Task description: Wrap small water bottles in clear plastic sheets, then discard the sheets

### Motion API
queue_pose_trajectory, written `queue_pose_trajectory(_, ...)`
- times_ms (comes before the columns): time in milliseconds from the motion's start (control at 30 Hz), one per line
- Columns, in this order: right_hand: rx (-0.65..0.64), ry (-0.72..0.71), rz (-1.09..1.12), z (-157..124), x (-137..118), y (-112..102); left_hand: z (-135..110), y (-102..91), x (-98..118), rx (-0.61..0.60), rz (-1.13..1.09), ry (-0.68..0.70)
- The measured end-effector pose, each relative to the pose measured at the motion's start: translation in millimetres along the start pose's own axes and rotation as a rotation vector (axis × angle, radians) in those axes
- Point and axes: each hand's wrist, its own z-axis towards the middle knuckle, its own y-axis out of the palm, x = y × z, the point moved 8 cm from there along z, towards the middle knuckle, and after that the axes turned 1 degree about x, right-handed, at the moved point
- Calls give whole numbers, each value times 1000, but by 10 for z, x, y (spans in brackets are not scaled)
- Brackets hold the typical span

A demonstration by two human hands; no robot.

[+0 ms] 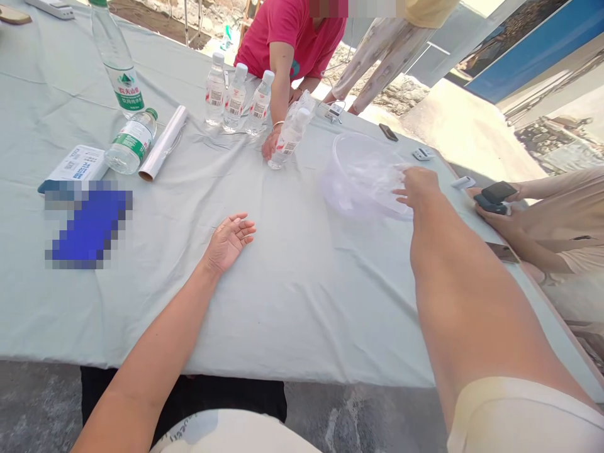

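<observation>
My left hand [230,242] rests on the pale tablecloth with its palm partly turned up, fingers loosely apart and nothing in them. To the right, my right hand [419,187] reaches to the near-right rim of a clear, lilac-tinted plastic basin [337,157]. Its fingers are spread and somewhat blurred. Crumpled clear plastic [372,179] shows in the basin, close to those fingertips; whether they touch it I cannot tell. Beyond the basin's left side, a co-worker's hand [271,145] is at a small water bottle [287,141] with loose clear wrap around it.
Several small water bottles [234,100] stand at the back. On the left are a tall green-capped bottle [120,78], a shorter bottle [132,141], a plastic-film roll [164,145] and a white box [80,165]. At right, a person holds dark objects [493,196] by the table edge.
</observation>
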Motion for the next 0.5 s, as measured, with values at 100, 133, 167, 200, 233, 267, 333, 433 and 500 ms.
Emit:
queue_pose_trajectory(100,82,75,353,-12,-78,-137,-3,1,-4,3,7,-6)
queue_pose_trajectory(133,143,80,539,-29,-145,-222,-4,3,-5,1,9,-8)
queue_pose_trajectory(167,210,66,731,-56,-233,-316,-5,6,-5,-1,10,-8)
queue_pose_trajectory(200,268,34,899,-95,-341,-403,-7,11,-5,-4,9,-8)
queue_pose_trajectory(233,308,-11,1010,-145,-469,-476,-9,16,-5,-8,8,-6)
queue_pose_trajectory(267,323,-71,1049,-210,-622,-521,-12,23,-4,-13,5,-4)
queue_pose_trajectory(333,299,-192,1025,-399,-936,-491,-25,43,-1,-26,-1,0)
queue_pose_trajectory(433,120,-487,906,-907,-1399,-89,-60,91,1,-63,-26,-20)
queue_pose_trajectory(500,-158,-838,737,-1472,-1692,427,-91,125,7,-94,-42,-49)
